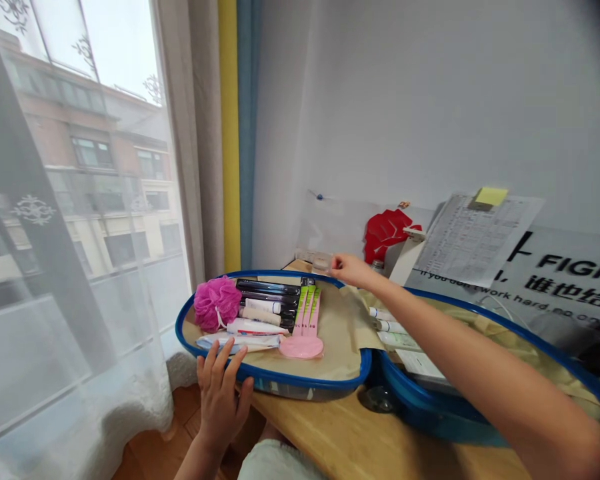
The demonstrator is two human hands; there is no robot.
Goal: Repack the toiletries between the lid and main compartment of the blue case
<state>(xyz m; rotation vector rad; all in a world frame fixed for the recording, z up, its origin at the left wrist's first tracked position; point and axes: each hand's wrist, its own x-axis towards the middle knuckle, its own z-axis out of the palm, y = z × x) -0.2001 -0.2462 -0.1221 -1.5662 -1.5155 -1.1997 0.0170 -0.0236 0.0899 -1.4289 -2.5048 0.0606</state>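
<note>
An open blue suitcase (275,377) lies on a wooden desk (350,433). Its left half holds a pink bath pouf (217,303), several tubes and dark boxes (267,303), pink-green packets (307,310) and a round pink item (301,347). My left hand (223,393) rests flat on the suitcase's near left rim, fingers spread. My right hand (347,269) reaches across to the far edge by the wall, fingers curled at a small clear container (323,263). More tubes (387,320) lie in the right half under my forearm.
A window with a sheer curtain (80,267) fills the left. On the wall hang a red paper ornament (387,233), a printed sheet with a yellow sticky note (473,240) and a poster with black lettering (565,280).
</note>
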